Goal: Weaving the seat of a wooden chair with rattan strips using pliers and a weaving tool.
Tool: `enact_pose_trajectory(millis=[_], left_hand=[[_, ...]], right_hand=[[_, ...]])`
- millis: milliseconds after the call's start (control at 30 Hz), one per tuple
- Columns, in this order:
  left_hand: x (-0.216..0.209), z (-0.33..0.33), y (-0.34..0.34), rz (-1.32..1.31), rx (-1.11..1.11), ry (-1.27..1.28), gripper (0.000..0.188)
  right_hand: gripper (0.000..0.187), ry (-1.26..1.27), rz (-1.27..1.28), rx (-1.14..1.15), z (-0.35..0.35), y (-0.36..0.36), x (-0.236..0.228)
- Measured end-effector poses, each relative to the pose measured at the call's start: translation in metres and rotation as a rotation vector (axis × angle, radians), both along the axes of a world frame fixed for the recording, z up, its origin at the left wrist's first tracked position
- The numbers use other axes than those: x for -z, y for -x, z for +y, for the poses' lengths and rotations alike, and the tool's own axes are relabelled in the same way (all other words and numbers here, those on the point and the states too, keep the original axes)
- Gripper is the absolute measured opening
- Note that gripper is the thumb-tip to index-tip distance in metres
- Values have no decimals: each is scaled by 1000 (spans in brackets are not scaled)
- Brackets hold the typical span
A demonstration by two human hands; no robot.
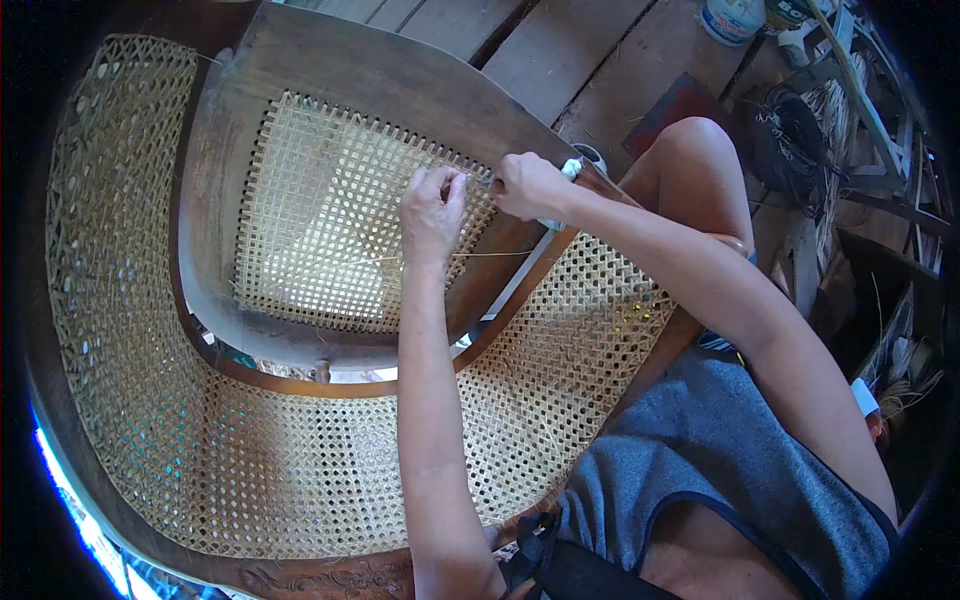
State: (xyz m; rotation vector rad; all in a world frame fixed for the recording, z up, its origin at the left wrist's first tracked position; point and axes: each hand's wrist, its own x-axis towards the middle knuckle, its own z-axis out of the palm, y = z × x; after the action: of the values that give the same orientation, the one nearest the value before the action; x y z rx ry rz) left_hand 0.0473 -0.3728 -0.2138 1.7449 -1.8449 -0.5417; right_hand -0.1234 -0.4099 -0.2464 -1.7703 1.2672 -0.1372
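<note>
A wooden chair seat with a woven cane panel (310, 210) lies ahead of me, small holes lining the panel's edge. Over its right side, my left hand (432, 210) is closed, thumb and fingers pinched on a thin strand. Just right of it, my right hand (518, 187) is closed too, near the seat's wooden rim (400, 65). A thin line shows in the narrow gap between the hands; what the right fingers grip is hidden. One loose cane strand (495, 254) stretches across the panel's right part below the hands and past its edge.
The chair's curved back, woven in open cane mesh (350, 460), wraps round the left and near sides. My bent knee (690, 160) is at the right. Beyond are floorboards (540, 50), a white tub (733, 20), dark cords (785, 140) and bundled fibres (832, 110).
</note>
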Motion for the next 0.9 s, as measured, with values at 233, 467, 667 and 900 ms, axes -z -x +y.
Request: enact_pose_trajectory(millis=[233, 467, 667, 900], left_hand=[[0, -1, -6, -48, 24, -15, 10], [7, -2, 1, -239, 66, 65, 10], [3, -1, 5, -372, 185, 126, 10], [8, 7, 7, -240, 98, 79, 12]], right_hand=[[29, -96, -14, 77, -3, -10, -5], [28, 47, -45, 189, 4, -19, 8], [27, 10, -21, 116, 1, -12, 5], [37, 32, 100, 81, -3, -6, -9]])
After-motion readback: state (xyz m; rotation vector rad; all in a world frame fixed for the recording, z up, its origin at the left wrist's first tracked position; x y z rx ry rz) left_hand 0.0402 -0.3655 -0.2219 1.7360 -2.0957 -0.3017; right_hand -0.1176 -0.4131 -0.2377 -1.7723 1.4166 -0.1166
